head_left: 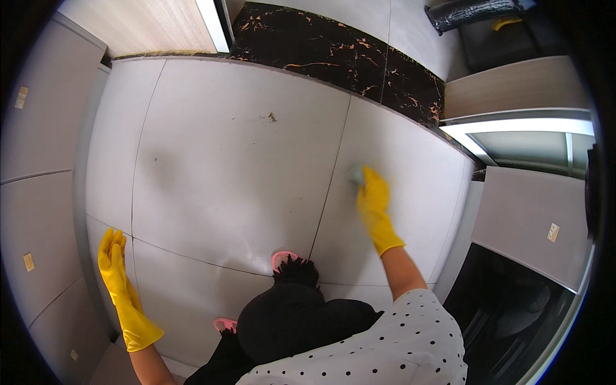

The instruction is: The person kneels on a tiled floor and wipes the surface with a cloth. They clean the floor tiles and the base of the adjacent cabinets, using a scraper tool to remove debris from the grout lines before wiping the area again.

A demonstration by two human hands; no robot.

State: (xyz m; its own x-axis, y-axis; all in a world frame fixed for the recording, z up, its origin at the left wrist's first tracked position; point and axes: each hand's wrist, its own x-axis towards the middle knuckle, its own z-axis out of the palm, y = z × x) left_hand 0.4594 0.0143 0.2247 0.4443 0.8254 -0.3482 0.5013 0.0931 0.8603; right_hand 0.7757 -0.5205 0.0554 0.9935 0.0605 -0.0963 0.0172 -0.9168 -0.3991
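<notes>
Pad [355,174]: pale green, gripped by right hand [374,197], nearer floor's [218,173] right edge.
Left hand [115,264]: fingers extended, unclosed, near left edge.
Debris [272,117]: toward far edge.

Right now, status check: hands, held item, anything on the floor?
Left gloved hand open, nothing visibly held. Right gloved hand gripping pale green wad, contact with floor unclear. Dark debris lies ahead and left of the wad.

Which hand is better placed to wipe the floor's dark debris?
Probably the right hand: it holds a pale green cloth or sponge and is nearer the debris; the left hand appears empty.
</notes>
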